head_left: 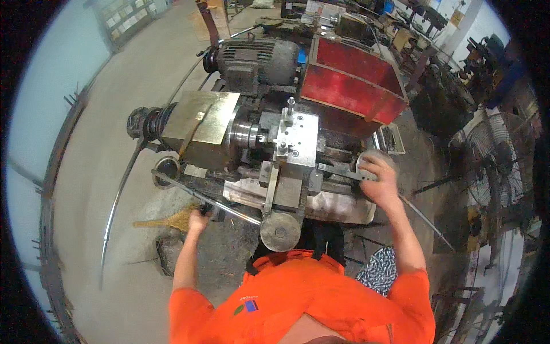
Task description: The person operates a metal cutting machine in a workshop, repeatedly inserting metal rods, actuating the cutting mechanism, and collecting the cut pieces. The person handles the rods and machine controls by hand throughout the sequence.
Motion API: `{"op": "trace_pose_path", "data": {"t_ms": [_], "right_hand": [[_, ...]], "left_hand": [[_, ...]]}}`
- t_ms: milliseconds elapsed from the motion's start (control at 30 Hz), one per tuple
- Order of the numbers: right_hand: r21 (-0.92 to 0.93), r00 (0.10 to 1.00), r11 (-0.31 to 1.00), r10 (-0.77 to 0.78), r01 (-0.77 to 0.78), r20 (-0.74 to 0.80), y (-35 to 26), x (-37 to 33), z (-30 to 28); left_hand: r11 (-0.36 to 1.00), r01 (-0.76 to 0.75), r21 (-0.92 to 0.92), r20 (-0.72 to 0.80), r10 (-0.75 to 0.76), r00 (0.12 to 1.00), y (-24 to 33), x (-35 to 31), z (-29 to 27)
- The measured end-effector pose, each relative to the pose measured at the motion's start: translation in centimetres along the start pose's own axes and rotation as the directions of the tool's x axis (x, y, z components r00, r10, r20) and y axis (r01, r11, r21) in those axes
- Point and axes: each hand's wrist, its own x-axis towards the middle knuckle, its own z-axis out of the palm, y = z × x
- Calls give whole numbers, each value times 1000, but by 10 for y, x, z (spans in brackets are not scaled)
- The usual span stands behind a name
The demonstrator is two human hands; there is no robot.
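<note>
A small bench lathe stands before me, its spindle chuck (245, 135) facing a bright metal tool block (301, 137). My right hand (380, 180) reaches to the right side of the machine, its fingers curled over a round metal disc (366, 161) at the end of a flat lever (344, 172). Low on the left, my left hand (198, 220) is closed at a small dark knob (204, 210); the fingers partly hide it. Between my arms a second round metal disc (281, 232) ends another flat lever (272, 192). A long shiny rod (217, 203) slants past my left hand.
Behind the lathe sit a ribbed motor (258, 60) and a red open box (352, 86). A flat metal cover (203, 117) tops the headstock. A straw broom (169, 222) lies at left. Many small metal parts (379, 272) are heaped at lower right, near a fan (495, 152).
</note>
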Motion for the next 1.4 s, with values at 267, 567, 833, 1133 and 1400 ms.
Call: {"op": "trace_pose_path", "data": {"t_ms": [267,567,833,1133,1400], "right_hand": [[-313,903,850,425,-423,-66,156,-124,-58],[-725,601,326,784,-607,-152,278,-257,-94],[-275,510,487,860,-829,-16,148,-330,-27],[171,475,465,880,-869,23,50,-312,25],[200,712,706,700,-680,-49,50,-322,31]], "left_hand": [[712,-362,602,345,177,922,13,35,-34],[664,80,-743,-51,-176,983,2,-3,-109],[192,10,-981,-84,-476,875,95,19,-114],[225,-270,-936,-348,-498,794,120,29,-95],[328,-162,-931,-314,-488,814,100,43,-85]]}}
